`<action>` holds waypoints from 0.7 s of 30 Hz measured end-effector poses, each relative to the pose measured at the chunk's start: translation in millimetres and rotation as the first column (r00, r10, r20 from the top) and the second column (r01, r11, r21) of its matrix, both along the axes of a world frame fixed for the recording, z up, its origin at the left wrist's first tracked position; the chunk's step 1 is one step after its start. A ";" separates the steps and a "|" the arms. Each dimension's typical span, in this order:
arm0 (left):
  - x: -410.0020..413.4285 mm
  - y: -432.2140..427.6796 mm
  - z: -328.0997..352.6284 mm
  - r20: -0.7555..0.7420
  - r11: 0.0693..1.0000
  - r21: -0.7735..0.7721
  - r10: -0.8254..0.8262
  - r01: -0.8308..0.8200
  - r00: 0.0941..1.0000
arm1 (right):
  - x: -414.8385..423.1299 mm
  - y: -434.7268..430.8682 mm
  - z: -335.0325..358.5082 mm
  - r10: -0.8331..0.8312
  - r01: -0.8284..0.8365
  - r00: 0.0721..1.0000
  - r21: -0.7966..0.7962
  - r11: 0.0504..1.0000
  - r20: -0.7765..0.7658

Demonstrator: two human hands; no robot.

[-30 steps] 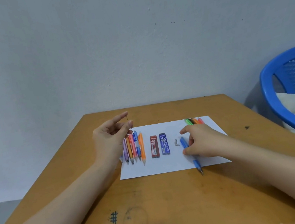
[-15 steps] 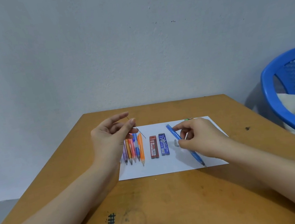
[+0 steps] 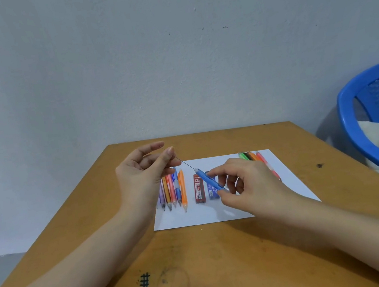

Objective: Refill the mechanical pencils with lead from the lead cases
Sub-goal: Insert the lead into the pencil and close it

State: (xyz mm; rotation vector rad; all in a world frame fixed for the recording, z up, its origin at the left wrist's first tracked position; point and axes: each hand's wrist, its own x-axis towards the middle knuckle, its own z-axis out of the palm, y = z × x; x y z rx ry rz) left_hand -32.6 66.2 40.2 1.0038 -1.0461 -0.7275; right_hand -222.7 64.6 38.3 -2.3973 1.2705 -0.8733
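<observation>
The right hand (image 3: 250, 183) has lifted the blue mechanical pencil (image 3: 209, 180) off the white paper (image 3: 286, 178), where it lay a second ago, and pinches it tilted, open end up-left. The left hand (image 3: 143, 171) still pinches a thin lead (image 3: 182, 161) between thumb and forefinger, its lower tip now at the pencil's opening (whether inside, I cannot tell). Red lead case (image 3: 199, 189) and blue lead case (image 3: 212, 190) lie on the paper beneath.

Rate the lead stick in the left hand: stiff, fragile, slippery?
The lead stick is hair-thin and looks straight, so probably stiff but brittle; sideways load would likely snap it. The left hand pinches it near one end, so the free tip at the blue pencil may wobble. Likely almost weightless.
</observation>
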 end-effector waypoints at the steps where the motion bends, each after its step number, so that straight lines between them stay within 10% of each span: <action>1: -0.1 0.4 0.1 -0.004 1.000 0.001 -0.002 0.002 1.000 | 0.1 -0.1 -0.1 0.001 -0.001 1.000 -0.001 1.000 0.000; 21: -2.4 4.1 2.5 -0.019 1.000 -0.012 0.000 0.000 1.000 | 0.3 0.5 -1.8 0.006 -0.006 1.000 -0.006 1.000 0.016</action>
